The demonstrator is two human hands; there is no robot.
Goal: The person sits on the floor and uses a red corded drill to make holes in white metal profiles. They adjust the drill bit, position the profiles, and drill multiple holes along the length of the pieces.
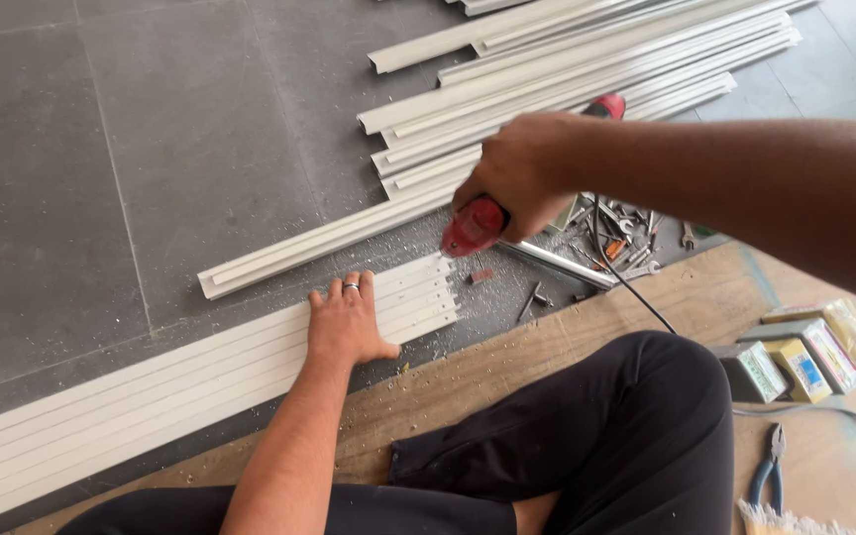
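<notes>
Black-trousered knees (636, 436) sit behind the left hand (349, 322), pressed flat, fingers spread, on white trim strips (200, 381) lying on the floor; the right hand (522, 173), gripping a red drill (478, 226) at their cut ends, could slip toward those fingers.

Materials and finishes, floor work area.

We note smooth, matt white plastic channel strips (200, 381) under our left hand (349, 322), which wears a shiny metal ring (351, 287). Our right hand (522, 168) grips a drill (476, 226) with a glossy red plastic body. The floor tiles (101, 149) look matt grey stone, dusted with pale shavings. The board (547, 347) reads as rough raw wood. Loose screws and bits (626, 238) are bright metal; the pliers (767, 466) have blue plastic handles. Trousers (626, 436) are matt black cloth.
</notes>
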